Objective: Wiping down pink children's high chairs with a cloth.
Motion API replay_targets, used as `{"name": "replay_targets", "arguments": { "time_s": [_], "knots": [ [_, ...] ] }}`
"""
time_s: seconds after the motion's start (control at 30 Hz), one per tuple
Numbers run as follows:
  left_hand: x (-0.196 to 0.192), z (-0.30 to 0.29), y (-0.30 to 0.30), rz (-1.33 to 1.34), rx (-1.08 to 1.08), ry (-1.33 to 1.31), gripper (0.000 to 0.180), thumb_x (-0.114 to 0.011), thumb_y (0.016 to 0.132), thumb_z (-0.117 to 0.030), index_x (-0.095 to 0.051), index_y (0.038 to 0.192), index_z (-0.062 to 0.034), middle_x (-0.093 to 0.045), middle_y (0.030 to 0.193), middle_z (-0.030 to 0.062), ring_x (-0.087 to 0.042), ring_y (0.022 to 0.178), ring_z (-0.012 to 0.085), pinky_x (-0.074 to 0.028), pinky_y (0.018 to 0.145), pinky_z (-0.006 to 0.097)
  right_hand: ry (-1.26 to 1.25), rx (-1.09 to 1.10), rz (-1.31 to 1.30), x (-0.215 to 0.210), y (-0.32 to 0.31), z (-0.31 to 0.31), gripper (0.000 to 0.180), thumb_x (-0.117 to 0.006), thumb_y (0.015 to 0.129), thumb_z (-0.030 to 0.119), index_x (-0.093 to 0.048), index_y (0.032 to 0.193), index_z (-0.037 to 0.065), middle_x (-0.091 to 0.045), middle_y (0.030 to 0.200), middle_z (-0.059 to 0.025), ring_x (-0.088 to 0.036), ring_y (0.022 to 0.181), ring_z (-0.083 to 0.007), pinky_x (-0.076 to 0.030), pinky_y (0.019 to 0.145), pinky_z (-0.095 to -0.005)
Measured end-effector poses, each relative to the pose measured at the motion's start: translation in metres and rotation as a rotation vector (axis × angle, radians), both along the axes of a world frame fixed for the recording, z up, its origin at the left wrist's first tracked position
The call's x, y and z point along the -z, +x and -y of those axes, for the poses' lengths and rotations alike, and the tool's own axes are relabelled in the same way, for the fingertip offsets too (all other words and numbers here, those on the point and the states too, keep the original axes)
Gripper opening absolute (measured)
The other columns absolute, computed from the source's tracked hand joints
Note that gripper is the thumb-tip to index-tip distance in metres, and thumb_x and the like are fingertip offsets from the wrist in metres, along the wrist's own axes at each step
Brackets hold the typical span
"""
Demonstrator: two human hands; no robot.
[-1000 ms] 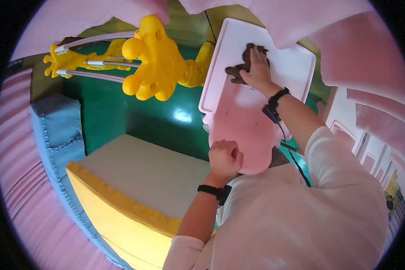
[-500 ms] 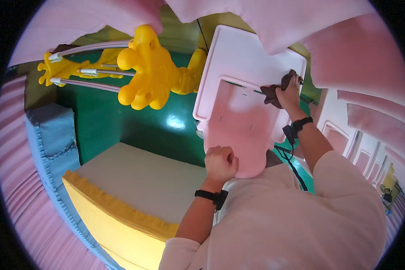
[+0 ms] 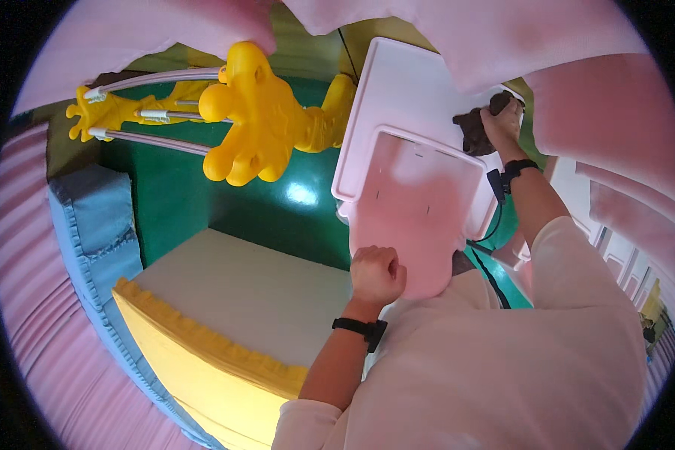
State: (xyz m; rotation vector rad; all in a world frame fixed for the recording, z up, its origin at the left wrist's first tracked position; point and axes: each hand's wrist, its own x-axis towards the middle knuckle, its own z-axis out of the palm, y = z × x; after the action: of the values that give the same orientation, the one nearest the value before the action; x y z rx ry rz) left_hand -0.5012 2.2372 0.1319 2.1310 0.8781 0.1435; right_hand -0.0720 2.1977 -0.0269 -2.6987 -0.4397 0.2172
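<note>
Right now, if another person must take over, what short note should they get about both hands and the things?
Right hand: grip closed on a dark cloth, pressed on the far right edge of the white tray of the pink chair.
Left hand: closed fist against the near lower edge of the pink chair; whether it holds anything cannot be seen.
Nearby: a yellow giraffe-shaped toy to the left, a yellow-edged mattress below, green floor.
Done: cloth has moved across the tray to its right edge.
Left: cannot tell how much of the tray is wiped.

One head-worn fisheye view looks steeply down, close over the person's chest and forearms
</note>
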Motion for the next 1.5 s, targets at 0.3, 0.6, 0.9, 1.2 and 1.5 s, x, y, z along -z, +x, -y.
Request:
{"name": "replay_targets", "arguments": {
  "time_s": [0.3,0.6,0.9,1.2,1.5],
  "knots": [
    [0.005,-0.002,0.000,0.003,0.028,-0.016,0.014,-0.064,0.069,-0.010,-0.053,0.061,-0.0116,-0.056,0.059,0.0057,-0.057,0.061,0.0304,-0.047,0.068,0.044,0.024,0.083,0.042,0.002,0.002,-0.005,0.088,-0.079,0.080,0.032,-0.037,0.146,-0.007,-0.040,0.147,-0.0257,-0.047,0.137,-0.0435,-0.043,0.118,-0.0481],
    [0.006,-0.002,0.000,0.039,0.032,0.027,0.014,-0.063,0.067,-0.009,-0.051,0.061,-0.0116,-0.054,0.059,0.0056,-0.055,0.060,0.0304,-0.044,0.065,0.044,0.133,-0.232,0.016,-0.008,-0.028,-0.051,0.073,-0.077,0.080,0.030,-0.051,0.141,0.001,-0.058,0.134,-0.0264,-0.055,0.130,-0.0458,-0.046,0.111,-0.0517],
    [0.005,-0.001,0.003,0.013,0.045,0.010,0.013,-0.063,0.067,-0.009,-0.052,0.060,-0.0110,-0.054,0.058,0.0072,-0.055,0.060,0.0312,-0.045,0.066,0.044,0.341,-0.620,0.082,0.001,-0.068,-0.112,0.072,-0.076,0.078,0.024,-0.050,0.141,0.003,-0.050,0.148,-0.0194,-0.052,0.134,-0.0448,-0.044,0.115,-0.0483],
    [0.005,0.001,-0.001,0.048,0.015,0.028,0.008,-0.064,0.067,-0.011,-0.057,0.064,-0.0095,-0.055,0.059,0.0090,-0.058,0.061,0.0331,-0.049,0.067,0.045,-0.038,-0.462,0.222,-0.009,-0.042,0.045,0.070,-0.073,0.080,0.021,-0.058,0.147,0.012,-0.047,0.154,-0.0247,-0.044,0.143,-0.0454,-0.036,0.121,-0.0554],
    [0.003,0.000,0.000,0.058,-0.008,0.004,0.011,-0.064,0.068,-0.010,-0.055,0.061,-0.0097,-0.057,0.061,0.0081,-0.058,0.062,0.0321,-0.048,0.070,0.044,-0.525,-0.135,0.064,-0.031,-0.029,0.013,0.082,-0.063,0.089,0.030,-0.037,0.158,-0.005,-0.043,0.161,-0.0265,-0.041,0.148,-0.0415,-0.037,0.120,-0.0545]
  ]
}}
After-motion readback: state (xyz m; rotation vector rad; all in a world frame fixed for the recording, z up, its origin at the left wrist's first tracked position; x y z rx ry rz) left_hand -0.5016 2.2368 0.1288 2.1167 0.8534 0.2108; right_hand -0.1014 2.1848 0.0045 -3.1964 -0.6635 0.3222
